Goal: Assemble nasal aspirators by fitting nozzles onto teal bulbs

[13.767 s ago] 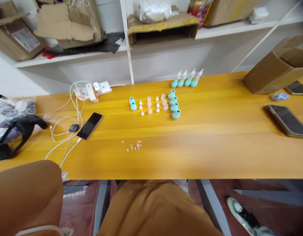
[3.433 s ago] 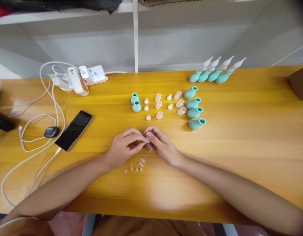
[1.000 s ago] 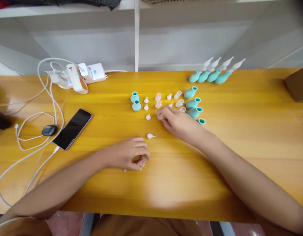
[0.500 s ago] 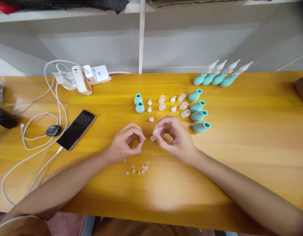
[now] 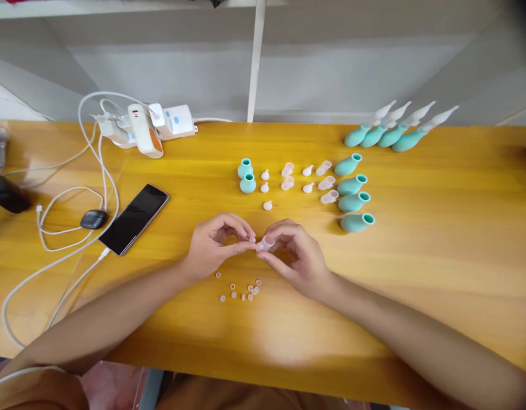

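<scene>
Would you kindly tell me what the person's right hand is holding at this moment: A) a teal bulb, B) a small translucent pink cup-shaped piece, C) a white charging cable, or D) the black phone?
B: the right hand pinches a small translucent pink cup-shaped piece at its fingertips, meeting the left hand above the wooden table.

A small assembly workshop — rows of teal bulbs (image 5: pixel 352 185) — wooden workbench (image 5: pixel 438 228), white shelving (image 5: pixel 257 57).

We see even, bright daylight across the yellow surface (image 5: pixel 438 239), with a pale glare patch near us between the arms. Shadows stay soft and short. Edges bow with wide-angle distortion, and the far right corner darkens and blurs.
</scene>
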The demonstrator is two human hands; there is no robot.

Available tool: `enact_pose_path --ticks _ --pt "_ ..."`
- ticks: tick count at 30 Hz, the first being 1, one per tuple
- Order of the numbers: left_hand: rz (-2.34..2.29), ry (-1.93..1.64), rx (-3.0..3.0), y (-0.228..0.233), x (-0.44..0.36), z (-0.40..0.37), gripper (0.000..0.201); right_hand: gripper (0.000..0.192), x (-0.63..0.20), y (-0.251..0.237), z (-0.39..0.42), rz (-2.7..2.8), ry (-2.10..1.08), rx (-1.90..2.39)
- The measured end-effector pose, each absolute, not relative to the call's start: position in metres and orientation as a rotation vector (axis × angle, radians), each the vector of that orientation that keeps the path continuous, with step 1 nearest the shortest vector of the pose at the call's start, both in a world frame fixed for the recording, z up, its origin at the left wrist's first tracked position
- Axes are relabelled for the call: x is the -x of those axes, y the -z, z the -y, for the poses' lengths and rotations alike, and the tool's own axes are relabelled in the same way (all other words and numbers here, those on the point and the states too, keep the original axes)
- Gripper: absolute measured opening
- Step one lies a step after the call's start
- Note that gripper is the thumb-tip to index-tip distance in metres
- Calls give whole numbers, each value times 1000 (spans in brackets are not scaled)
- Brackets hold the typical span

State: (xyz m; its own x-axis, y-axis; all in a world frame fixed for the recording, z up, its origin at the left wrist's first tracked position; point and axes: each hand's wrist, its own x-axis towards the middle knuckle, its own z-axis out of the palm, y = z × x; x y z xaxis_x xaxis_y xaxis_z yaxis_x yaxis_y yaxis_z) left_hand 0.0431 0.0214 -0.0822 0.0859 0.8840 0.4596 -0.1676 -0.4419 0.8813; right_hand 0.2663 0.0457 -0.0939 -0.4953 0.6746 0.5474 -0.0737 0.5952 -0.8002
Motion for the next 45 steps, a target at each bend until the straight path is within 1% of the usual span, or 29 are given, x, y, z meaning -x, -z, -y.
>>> enact_pose_path --ticks 4,11,16,23,28,35,42,45 --pt "-750 -1474 -1452 83 -42 -20 26 41 -268 94 -47 1908 -929 457" --pt "-829 -1433 -1502 83 -41 -16 26 32 -268 90 -50 1979 -831 451" --pt "-827 -1422 -1571 83 -40 -16 24 32 -267 86 -51 2016 -759 435" --pt "-835 -1494 -1675 83 -40 -19 30 32 -268 85 -52 2046 -735 438" --pt "-817 -1432 -1640 81 -40 -17 27 33 -269 86 -52 2044 -726 432" --pt "-794 -1461 -1630 78 -41 -17 19 33 -268 85 -53 2045 -699 446" --pt "-809 -1436 -1613 79 -40 -16 24 32 -269 85 -52 2026 -707 448" --pt "-832 -1416 -1603 78 -40 -18 28 33 -269 85 -51 2032 -719 443"
